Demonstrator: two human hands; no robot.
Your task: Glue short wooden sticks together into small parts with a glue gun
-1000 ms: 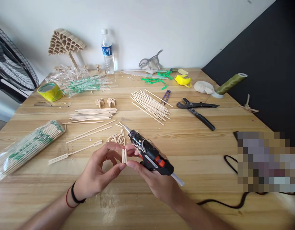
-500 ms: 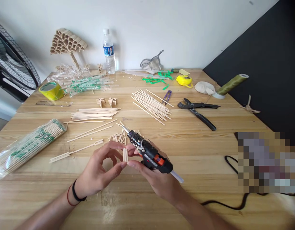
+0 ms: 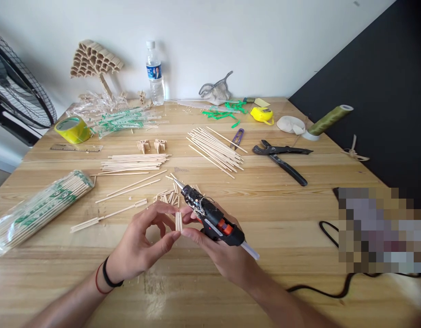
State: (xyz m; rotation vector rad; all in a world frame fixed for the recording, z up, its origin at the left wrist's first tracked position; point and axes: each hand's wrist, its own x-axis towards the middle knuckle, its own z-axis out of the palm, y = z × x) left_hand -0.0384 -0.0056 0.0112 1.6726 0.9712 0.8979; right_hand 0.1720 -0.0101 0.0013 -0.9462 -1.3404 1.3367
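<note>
Between the fingertips of both hands, a small bundle of short wooden sticks [image 3: 178, 222] stands upright. My left hand [image 3: 144, 241] pinches it from the left with thumb and index finger. My right hand [image 3: 224, 255] touches its right side with thumb and fingertips while also holding a black glue gun [image 3: 213, 216], whose nozzle points up and left. A clear glue stick [image 3: 250, 250] juts from the gun's rear. Just beyond the hands lie cut stick pieces [image 3: 169, 197]. Some right-hand fingers are hidden behind the gun.
Long sticks [image 3: 215, 151] and black pliers [image 3: 281, 157] lie beyond the hands. At left are a bagged stick bundle [image 3: 46, 207] and yellow tape [image 3: 73, 130]. A bottle [image 3: 154, 75] and stick-built tree [image 3: 96, 61] stand at the back. A black cable [image 3: 333, 294] runs at right.
</note>
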